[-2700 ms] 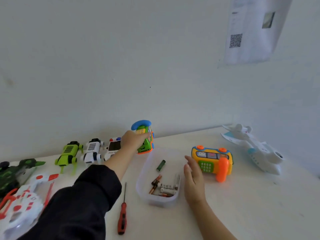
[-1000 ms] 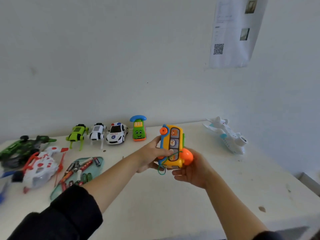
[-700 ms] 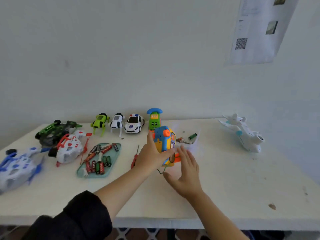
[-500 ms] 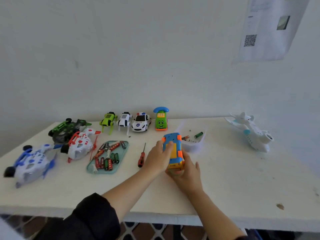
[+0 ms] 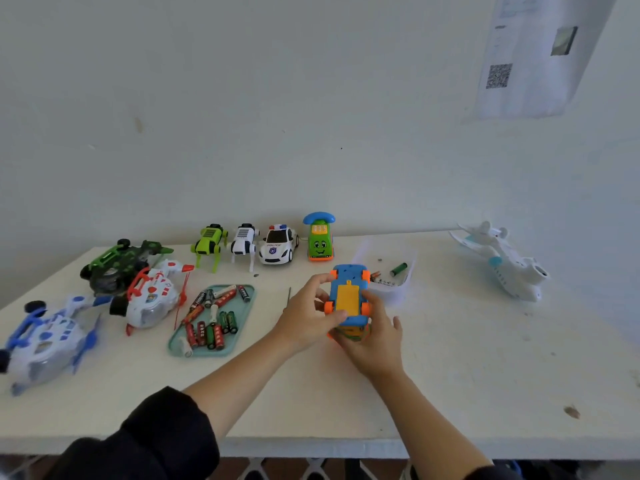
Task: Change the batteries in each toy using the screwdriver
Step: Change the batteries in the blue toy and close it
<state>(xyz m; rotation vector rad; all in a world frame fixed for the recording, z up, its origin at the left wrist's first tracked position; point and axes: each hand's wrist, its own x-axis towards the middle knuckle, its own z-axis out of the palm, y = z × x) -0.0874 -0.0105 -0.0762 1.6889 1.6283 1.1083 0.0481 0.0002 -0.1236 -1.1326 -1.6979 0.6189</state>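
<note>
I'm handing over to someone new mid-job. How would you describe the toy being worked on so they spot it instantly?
Start at the white table and find the two hands meeting near its middle, just in front of the clear tub of batteries. The left hand and right hand hold a toy phone upside down. Unlike the toys lined along the wall, it shows a blue underside with a yellow battery cover and orange wheels.

Screwdriver (image 5: 289, 295): only the thin shaft shows; handle hidden behind the left hand (image 5: 304, 315).
Toy phone (image 5: 348, 301): underside up; front face and lower end covered by the right hand (image 5: 375, 336).
Blue-and-white toy (image 5: 45, 341), table's left edge: cut off by the frame.
Wall paper (image 5: 533, 53): top cut off, print unreadable.
Clear tray (image 5: 398, 289): contents too small to identify, apart from one green battery (image 5: 398, 269).
</note>
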